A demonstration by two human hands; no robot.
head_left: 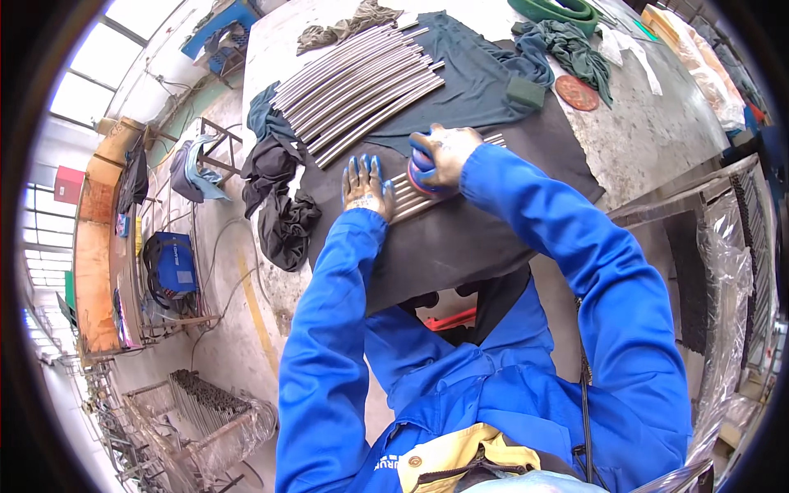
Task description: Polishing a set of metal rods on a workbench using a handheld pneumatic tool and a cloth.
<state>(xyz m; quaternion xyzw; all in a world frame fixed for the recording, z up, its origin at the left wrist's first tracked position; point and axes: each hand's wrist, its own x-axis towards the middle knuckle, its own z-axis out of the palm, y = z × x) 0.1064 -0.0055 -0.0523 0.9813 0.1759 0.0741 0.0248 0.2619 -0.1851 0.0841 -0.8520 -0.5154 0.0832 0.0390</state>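
Note:
A few shiny metal rods (417, 203) lie side by side on a dark cloth (460, 238) in front of me. My left hand (367, 194), in a stained glove with blue fingers, rests flat with its fingers stretched out at the left end of these rods. My right hand (448, 156), also gloved, is closed around a round blue pad with a reddish rim (421, 171), which sits on the rods. Its underside is hidden. Beyond my hands, a larger row of similar metal rods (357, 86) lies across a dark green cloth (468, 70).
Crumpled black cloth (283, 201) hangs at the table's left edge. A red-brown disc (577, 93), a green block (524, 92) and rumpled green cloth (575, 53) lie at the far right. A plastic-wrapped rack (723, 246) stands close on my right; a blue machine (171, 267) stands left.

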